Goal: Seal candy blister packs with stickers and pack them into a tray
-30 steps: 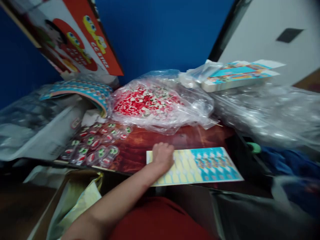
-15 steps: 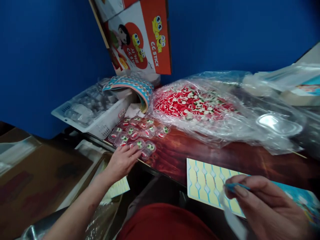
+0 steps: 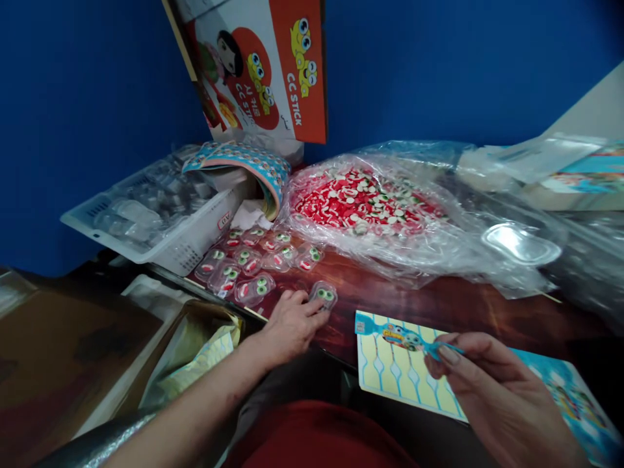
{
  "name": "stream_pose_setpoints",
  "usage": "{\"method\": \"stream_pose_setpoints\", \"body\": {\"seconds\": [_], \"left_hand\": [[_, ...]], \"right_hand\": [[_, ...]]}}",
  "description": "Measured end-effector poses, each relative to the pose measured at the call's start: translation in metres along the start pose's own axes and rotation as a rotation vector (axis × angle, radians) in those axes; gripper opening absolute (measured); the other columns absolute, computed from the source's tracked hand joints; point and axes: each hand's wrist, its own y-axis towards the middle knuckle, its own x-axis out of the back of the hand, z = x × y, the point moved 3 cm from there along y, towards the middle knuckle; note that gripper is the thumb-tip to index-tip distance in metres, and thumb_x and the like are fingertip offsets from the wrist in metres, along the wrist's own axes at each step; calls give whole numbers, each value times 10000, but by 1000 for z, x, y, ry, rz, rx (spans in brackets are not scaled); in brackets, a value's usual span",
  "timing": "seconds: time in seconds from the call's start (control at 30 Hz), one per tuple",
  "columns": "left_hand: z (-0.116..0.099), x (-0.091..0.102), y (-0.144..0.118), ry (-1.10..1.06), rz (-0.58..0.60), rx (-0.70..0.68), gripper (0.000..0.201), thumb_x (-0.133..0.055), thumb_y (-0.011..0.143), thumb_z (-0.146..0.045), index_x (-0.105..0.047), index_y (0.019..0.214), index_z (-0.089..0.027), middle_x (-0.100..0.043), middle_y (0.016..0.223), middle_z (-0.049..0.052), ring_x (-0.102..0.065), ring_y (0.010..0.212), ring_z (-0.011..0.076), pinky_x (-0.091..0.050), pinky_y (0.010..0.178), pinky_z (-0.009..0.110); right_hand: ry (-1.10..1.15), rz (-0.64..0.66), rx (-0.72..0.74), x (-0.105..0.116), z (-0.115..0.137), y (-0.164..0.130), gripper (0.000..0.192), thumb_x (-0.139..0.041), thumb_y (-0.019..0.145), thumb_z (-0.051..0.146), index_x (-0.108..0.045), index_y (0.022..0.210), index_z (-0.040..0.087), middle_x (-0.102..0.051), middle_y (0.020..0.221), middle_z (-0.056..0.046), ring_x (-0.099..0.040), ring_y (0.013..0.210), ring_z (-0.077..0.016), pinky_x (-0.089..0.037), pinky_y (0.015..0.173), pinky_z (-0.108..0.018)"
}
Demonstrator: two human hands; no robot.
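Sticker strip [image 3: 397, 336] pinched, lying left-right

Left hand [image 3: 291, 323] reaches forward, fingers extended; right hand [image 3: 492, 383] fingers pinched together.

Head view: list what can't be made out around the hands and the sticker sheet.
- Sticker sheet: its right part is hidden by the right hand and cut off by the frame edge.
- Sticker strip: print too small to read.
- Basket: contents blurred under clear plastic.
- Capsule at the left hand: fingertips cover its near edge.
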Motion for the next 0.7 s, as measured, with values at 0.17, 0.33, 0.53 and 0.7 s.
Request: {"method": "stream_pose_setpoints", "body": {"seconds": [0.17,0.33,0.53,0.7], "left_hand": [[-35,-15,25,-120,-127,243,244,-460,828,-223,-605,1023,-250,-600,1124,41,-474,855,207,-380,726,370],[-18,8,4,-743,-443,455,291,-476,826,-384,-615,1011,-209,-608,1084,92,-519,938,220,-409,800,380],[-12,24,-14,-1749,-95,728,628,-608,664,-533,-507,1141,-137,-611,1006,125,-584,728,161,-467,628,296],[-6,15,0,-1520,-136,864,358,-712,565,-271,-612,880,-135,-637,720,18,-543,594,99,-435,586,229]], "right_hand": [[24,-80,4,12,-3,8,240,-789,502,321,-598,590,206,-565,524,16,-533,487,-104,-434,472,-202],[-97,-56,18,9,-2,9,248,-757,551,342,-565,601,193,-558,541,10,-504,497,-103,-413,476,-214],[-324,106,16,-34,-10,12,226,-679,650,343,-515,639,188,-488,537,35,-414,471,-85,-331,418,-202],[-433,129,3,-58,-21,22,222,-620,690,350,-476,626,192,-422,500,61,-362,445,-74,-287,407,-205]]}}
